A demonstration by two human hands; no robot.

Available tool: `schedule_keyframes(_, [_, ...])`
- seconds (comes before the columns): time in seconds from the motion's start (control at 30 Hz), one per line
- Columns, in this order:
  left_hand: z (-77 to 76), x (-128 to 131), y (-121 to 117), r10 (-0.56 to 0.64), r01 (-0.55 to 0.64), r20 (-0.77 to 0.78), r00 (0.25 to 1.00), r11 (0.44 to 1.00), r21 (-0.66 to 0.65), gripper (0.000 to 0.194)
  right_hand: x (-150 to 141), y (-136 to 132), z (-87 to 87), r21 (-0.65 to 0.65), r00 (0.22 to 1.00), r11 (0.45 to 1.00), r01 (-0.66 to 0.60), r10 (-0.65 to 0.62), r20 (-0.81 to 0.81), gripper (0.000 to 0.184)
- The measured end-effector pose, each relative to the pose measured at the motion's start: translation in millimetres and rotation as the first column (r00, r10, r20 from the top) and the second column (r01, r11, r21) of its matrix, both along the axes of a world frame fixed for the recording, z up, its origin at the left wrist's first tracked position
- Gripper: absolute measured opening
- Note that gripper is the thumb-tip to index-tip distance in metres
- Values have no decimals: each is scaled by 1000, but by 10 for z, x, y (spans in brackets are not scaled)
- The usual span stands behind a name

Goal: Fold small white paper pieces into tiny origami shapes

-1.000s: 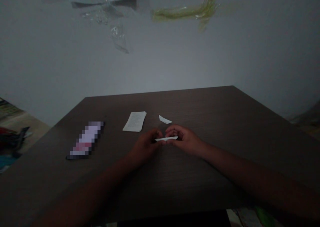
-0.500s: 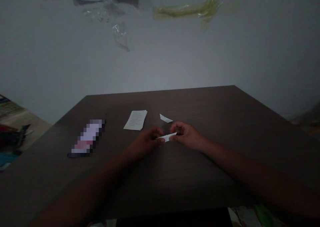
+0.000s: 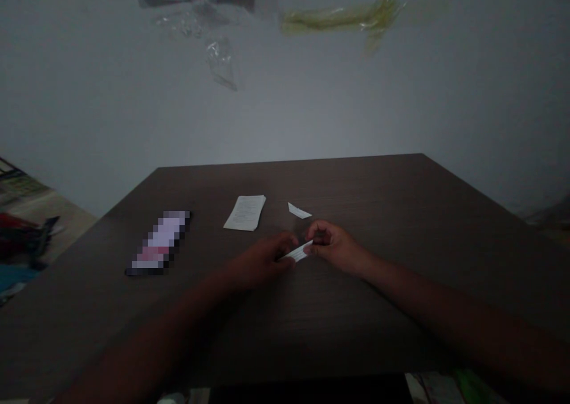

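Paper strip [image 3: 299, 252]: white with rows of print, held between both hands above the table [image 3: 392, 202]; I see it slanting up to its right end, and cannot tell whether its lower edge touches the wood.
Left hand [image 3: 267, 255]: clamped on the strip's left end, thumb along the near edge, index finger arched on the far side.
Right hand [image 3: 333, 246]: pinching the other end, thumb on the printed face, fingers curled behind.
Gap between hands: fingertips near each other but apart, the strip bridging them.
Small paper piece [image 3: 299, 211]: on the wood just beyond the hands, slim and slanted.
Sheet stack [image 3: 244, 212]: flat, printed, beyond my left hand.
Phone [image 3: 158, 243]: farther left, dark-edged, its screen pixelated in my feed.
Wall [image 3: 285, 113]: behind the table, bearing yellow tape [image 3: 329, 21] and clear tape [image 3: 221, 59].
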State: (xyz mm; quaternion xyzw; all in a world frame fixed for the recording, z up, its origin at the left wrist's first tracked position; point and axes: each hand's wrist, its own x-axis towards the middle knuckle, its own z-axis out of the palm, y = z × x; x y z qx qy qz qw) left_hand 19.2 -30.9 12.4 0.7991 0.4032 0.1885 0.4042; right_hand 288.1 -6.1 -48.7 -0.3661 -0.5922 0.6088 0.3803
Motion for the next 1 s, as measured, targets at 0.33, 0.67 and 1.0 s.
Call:
schedule_keyframes(0.33, [-132, 130, -109, 11, 8, -94, 996, 981, 196, 19, 21, -33, -116, 292, 975, 949, 120, -167, 144, 33])
schedule_keyframes(0.67, [-211, 176, -13, -37, 68, -131, 991, 969, 240, 16, 100, -3, -109, 563, 926, 826, -37, -183, 330, 68])
schedule_keyframes(1.0, [-224, 184, -21, -91, 143, -178, 980, 942, 304, 27, 154, 73, -66, 680, 801, 728, -89, -353, 483, 37])
